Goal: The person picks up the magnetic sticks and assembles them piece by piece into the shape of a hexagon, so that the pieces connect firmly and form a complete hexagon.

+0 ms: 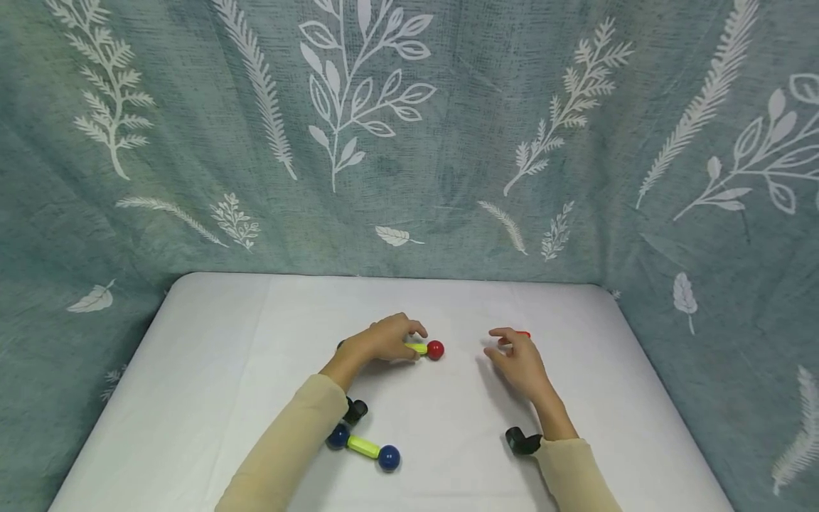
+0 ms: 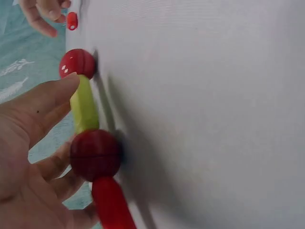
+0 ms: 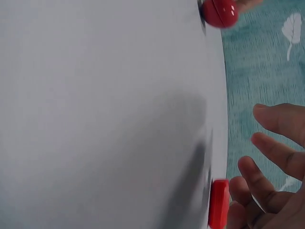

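My left hand (image 1: 388, 338) hovers around a chain of ball-and-rod toy pieces. The chain has a bright red ball (image 1: 435, 350), a yellow-green rod (image 2: 84, 107), a dark red ball (image 2: 96, 155) and a red rod (image 2: 113, 202). In the left wrist view the thumb overlaps the yellow-green rod; the head view shows the forefinger apart from it. Whether the thumb touches is unclear. My right hand (image 1: 521, 363), fingers spread and holding nothing, is beside a loose red rod (image 3: 219, 203), mostly hidden behind it in the head view.
Closer to me, a yellow-green rod (image 1: 363, 446) joins two dark blue balls, one (image 1: 389, 458) at its right end. Black wrist devices (image 1: 521, 441) hang below both forearms. The white table (image 1: 224, 320) ends at a leaf-patterned green cloth (image 1: 448, 235).
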A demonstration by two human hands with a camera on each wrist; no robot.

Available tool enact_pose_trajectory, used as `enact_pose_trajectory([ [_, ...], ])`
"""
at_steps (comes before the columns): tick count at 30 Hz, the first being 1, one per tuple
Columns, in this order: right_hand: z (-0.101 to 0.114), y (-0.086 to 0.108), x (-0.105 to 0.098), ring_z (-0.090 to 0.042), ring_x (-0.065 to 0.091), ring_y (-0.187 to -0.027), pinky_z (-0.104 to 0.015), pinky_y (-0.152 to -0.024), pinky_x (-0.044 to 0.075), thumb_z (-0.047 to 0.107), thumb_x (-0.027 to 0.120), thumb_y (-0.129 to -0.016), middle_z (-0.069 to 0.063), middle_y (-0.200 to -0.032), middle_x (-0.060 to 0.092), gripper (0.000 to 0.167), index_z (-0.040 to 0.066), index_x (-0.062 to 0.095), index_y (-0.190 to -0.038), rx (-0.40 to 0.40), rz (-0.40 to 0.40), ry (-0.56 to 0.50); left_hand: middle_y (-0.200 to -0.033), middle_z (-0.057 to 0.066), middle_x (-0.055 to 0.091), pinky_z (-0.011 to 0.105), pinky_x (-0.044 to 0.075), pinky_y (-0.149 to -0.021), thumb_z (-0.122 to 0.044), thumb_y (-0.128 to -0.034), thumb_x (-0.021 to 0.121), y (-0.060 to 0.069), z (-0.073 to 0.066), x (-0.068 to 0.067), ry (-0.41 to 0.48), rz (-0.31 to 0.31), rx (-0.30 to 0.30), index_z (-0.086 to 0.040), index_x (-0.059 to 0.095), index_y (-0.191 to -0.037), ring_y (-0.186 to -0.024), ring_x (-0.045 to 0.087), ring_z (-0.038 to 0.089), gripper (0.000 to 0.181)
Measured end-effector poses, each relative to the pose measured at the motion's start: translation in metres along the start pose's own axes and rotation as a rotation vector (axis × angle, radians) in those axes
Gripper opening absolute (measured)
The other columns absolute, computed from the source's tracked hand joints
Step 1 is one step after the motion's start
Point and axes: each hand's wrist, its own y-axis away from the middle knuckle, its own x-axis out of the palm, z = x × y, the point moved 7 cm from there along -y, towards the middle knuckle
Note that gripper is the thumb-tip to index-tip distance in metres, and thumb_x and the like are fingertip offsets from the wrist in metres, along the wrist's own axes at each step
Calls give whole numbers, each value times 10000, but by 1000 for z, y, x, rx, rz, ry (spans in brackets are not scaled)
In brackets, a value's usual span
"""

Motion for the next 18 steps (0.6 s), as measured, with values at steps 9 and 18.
enact_pose_trajectory([
  [9,-31,-5,-29,-453,395,-1152,-549,-875,354,124,683,-936,-298,-1232,521,365,9,626,-1278,109,-120,114,-1225,-20,626,632,334,-1012,-245,-929,738,-2,4,8,-44,-5,-36,-271,727,-1208,-1191,541,202,280],
  [18,-48,-19,-30,-508,391,-1149,-583,-868,366,153,666,-942,-324,-1242,512,369,37,625,-1290,184,-6,216,-1144,-7,659,345,463,-932,-166,-958,694,1,2,12,72,16,-15,-199,695,-1238,-1048,589,143,282],
])
